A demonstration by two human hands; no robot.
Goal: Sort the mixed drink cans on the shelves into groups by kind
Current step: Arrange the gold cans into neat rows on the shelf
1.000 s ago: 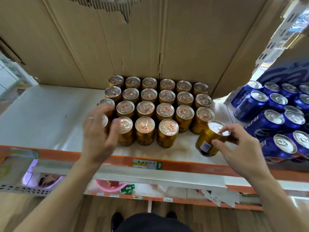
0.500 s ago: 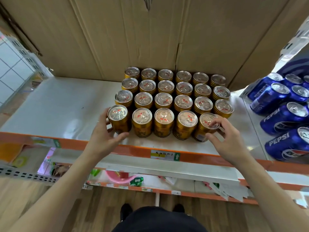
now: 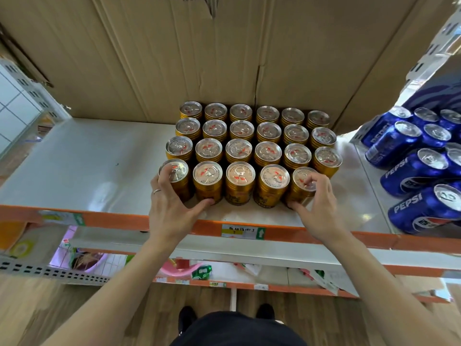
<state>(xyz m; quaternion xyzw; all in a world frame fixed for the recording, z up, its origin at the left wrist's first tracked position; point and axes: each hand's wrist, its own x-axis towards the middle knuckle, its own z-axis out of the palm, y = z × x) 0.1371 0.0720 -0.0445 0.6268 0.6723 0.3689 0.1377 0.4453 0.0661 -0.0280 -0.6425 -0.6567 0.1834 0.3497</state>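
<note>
The left part of the white shelf [image 3: 74, 166] carries nothing but its orange front edge; brown cardboard [image 3: 174, 58] stands along the back edge. The left hand [image 3: 169, 208], a ring [image 3: 157, 191] on one finger, grips the left end can [image 3: 177, 179] of the front row: fingers curled over its lid and far side, thumb stretched right along the shelf to the foot of the neighbouring can. The gold cans [image 3: 249, 151] stand upright in a tight block at mid-shelf, lids up and sides touching: three rows of six reaching back to the cardboard, and a front row of five set a little back from the front edge. A price label [image 3: 243, 232] sits on the orange edge below the middle of the block. The right hand [image 3: 316, 208] pinches the right end can [image 3: 299, 193] of the front row, bent fingertips on its lid and thumb at its foot on the near side. That can stands just in front of the third row, touching its left neighbour. Well apart, at the right edge, blue Pepsi cans [image 3: 419, 171] are grouped together, lids toward the viewer; whether they stand or lean cannot be told. A lower shelf [image 3: 249, 285] beneath holds blurred pink and green goods.
</note>
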